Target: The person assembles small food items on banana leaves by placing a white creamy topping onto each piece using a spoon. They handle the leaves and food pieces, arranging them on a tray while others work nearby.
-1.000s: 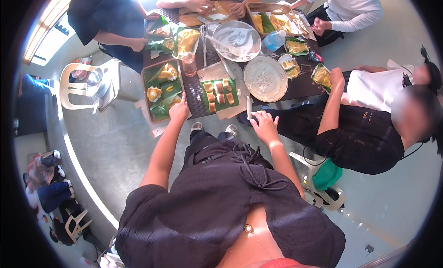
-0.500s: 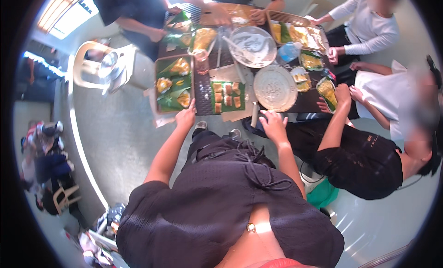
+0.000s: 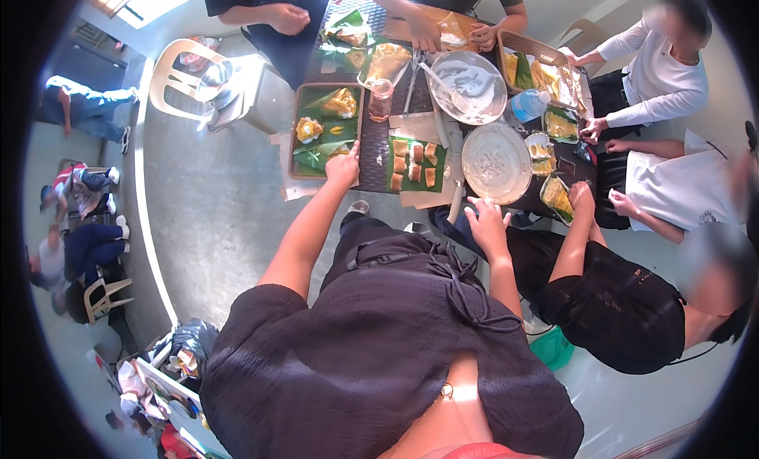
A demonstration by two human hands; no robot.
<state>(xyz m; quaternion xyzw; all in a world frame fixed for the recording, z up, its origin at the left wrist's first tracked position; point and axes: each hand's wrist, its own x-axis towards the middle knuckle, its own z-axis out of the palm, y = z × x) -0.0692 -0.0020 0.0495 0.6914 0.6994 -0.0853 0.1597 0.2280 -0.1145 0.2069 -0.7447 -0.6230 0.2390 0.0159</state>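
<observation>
Over the dark woven table [image 3: 376, 162], eyes on the leaf-lined tray [image 3: 363, 115]: long axis running away from the person, it lies ahead and leftward of the left hand [image 3: 343, 168], the nearer one, right at its near right corner. Forefinger stretched along the rim; whether the others clasp it, can't tell! Inside, green leaves and yellow bundles [image 3: 341, 103]. Right of the tray and farther off, a wide basin [image 3: 504, 95] holds white cream; nearer, a smeared white plate [image 3: 468, 162]. Right hand [image 3: 488, 222], well right of the tray: loose, fingers spread, nothing held. Just right of the tray, brown pieces [image 3: 415, 153] on leaf.
</observation>
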